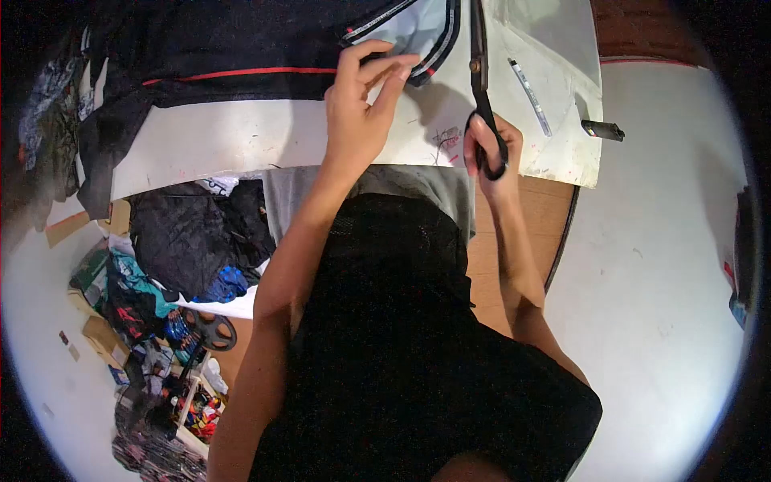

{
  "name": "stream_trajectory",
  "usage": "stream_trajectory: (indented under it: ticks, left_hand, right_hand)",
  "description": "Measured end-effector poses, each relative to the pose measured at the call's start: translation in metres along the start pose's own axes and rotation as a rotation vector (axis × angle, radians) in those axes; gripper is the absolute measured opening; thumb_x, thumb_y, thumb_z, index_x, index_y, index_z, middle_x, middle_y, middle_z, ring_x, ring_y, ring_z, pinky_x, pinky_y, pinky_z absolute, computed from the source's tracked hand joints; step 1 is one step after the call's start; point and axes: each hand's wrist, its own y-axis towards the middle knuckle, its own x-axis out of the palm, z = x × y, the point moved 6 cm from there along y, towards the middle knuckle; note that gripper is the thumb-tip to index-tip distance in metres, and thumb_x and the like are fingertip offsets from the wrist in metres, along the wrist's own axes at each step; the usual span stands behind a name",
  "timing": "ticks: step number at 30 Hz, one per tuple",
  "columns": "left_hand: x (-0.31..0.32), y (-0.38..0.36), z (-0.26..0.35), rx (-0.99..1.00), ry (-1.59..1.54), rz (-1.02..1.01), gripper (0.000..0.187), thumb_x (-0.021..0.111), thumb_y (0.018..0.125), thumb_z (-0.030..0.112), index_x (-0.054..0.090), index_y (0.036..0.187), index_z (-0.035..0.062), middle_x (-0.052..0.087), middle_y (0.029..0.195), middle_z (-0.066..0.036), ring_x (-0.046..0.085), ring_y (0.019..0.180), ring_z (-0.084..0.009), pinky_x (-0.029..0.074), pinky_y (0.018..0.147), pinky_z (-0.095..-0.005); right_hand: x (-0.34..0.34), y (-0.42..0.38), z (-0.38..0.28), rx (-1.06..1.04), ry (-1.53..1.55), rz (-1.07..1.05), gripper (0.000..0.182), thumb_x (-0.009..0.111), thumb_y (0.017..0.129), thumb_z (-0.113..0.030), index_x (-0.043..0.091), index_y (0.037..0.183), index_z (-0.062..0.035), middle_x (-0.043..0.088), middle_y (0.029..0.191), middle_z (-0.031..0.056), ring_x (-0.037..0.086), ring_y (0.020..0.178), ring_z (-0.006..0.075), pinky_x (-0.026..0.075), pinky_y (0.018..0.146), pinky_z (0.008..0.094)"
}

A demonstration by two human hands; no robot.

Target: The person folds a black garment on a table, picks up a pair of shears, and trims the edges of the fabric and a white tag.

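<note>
My right hand [498, 145] grips a large pair of scissors [479, 68] by its black handle loops. The blades point away from me and lie together. At the tip of a V-shaped neckline [440, 60], edged with pale printed tape and red marks, is my left hand [361, 108]. Its thumb and index fingertips come together there; I cannot tell what is between them. The neckline belongs to a black garment [233, 48] with a red stripe, spread over the far left of the white table [233, 128]. Light blue fabric shows inside the V.
A clear pen [530, 96] and a small black object [602, 130] lie at the table's right side. Below on the left are piled dark clothes [201, 241], a black wheel [215, 331] and a box of colourful scraps [201, 414]. A white surface [642, 257] stretches along the right.
</note>
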Motion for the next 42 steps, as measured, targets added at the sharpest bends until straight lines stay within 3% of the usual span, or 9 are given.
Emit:
stream_trajectory:
  ticks: [3, 6, 13, 21, 25, 31, 42]
  left_hand:
    - [-0.003, 0.000, 0.002, 0.022, 0.005, 0.035, 0.036, 0.062, 0.081, -0.008, 0.046, 0.112, -0.0005, 0.064, 0.107, -0.012, 0.061, 0.096, -0.0125, 0.050, 0.079, -0.0236]
    - [-0.005, -0.002, -0.001, -0.043, -0.070, 0.048, 0.043, 0.064, 0.077, -0.012, 0.047, 0.113, 0.0006, 0.062, 0.111, -0.013, 0.061, 0.094, -0.0124, 0.050, 0.079, -0.0229]
    - [-0.007, 0.004, -0.004, -0.057, -0.237, 0.028, 0.047, 0.063, 0.074, -0.016, 0.048, 0.115, 0.0013, 0.057, 0.119, -0.012, 0.058, 0.101, -0.0138, 0.050, 0.083, -0.0248]
    - [-0.006, 0.007, -0.006, -0.065, -0.314, 0.019, 0.049, 0.063, 0.073, -0.017, 0.048, 0.116, 0.0018, 0.057, 0.119, -0.013, 0.057, 0.102, -0.0141, 0.050, 0.084, -0.0258]
    - [-0.011, 0.010, -0.007, -0.067, -0.344, 0.035, 0.050, 0.064, 0.072, -0.017, 0.047, 0.116, 0.0017, 0.057, 0.119, -0.014, 0.057, 0.101, -0.0140, 0.050, 0.084, -0.0261]
    - [-0.018, 0.015, -0.004, -0.025, -0.328, 0.040, 0.048, 0.065, 0.071, -0.017, 0.050, 0.113, 0.0010, 0.057, 0.117, -0.012, 0.058, 0.092, -0.0118, 0.051, 0.078, -0.0225]
    - [-0.015, 0.019, 0.005, 0.012, -0.250, 0.012, 0.044, 0.066, 0.072, -0.015, 0.054, 0.112, 0.0001, 0.058, 0.117, -0.013, 0.058, 0.093, -0.0125, 0.052, 0.080, -0.0229]
  right_hand:
    - [0.010, 0.009, 0.002, -0.038, 0.216, 0.074, 0.027, 0.066, 0.085, -0.022, 0.056, 0.068, -0.0038, 0.051, 0.053, 0.0022, 0.041, 0.036, 0.0070, 0.030, 0.034, 0.0213]
    - [0.016, 0.004, -0.003, -0.040, 0.241, 0.008, 0.026, 0.066, 0.085, -0.020, 0.056, 0.069, -0.0018, 0.051, 0.053, 0.0023, 0.042, 0.036, 0.0066, 0.030, 0.034, 0.0204]
    - [0.015, -0.009, 0.000, -0.028, 0.159, -0.136, 0.021, 0.067, 0.082, -0.011, 0.056, 0.069, 0.0007, 0.052, 0.051, 0.0026, 0.043, 0.034, 0.0064, 0.029, 0.031, 0.0187]
    - [0.016, 0.000, -0.015, -0.047, 0.054, 0.017, 0.020, 0.074, 0.076, -0.003, 0.055, 0.068, -0.0010, 0.053, 0.053, 0.0004, 0.043, 0.035, 0.0037, 0.029, 0.032, 0.0175]
    - [0.008, -0.002, -0.008, -0.087, -0.034, -0.006, 0.026, 0.076, 0.074, -0.006, 0.053, 0.063, -0.0025, 0.051, 0.054, -0.0011, 0.041, 0.040, 0.0026, 0.029, 0.036, 0.0179]
    - [-0.029, -0.024, -0.015, -0.380, -0.539, -0.127, 0.039, 0.084, 0.067, -0.019, 0.049, 0.056, -0.0057, 0.044, 0.049, -0.0046, 0.036, 0.047, 0.0032, 0.028, 0.042, 0.0199]
    - [-0.040, -0.031, -0.026, -0.351, -0.835, -0.137, 0.042, 0.086, 0.061, -0.028, 0.052, 0.059, -0.0044, 0.043, 0.046, 0.0012, 0.039, 0.042, 0.0090, 0.031, 0.041, 0.0232]
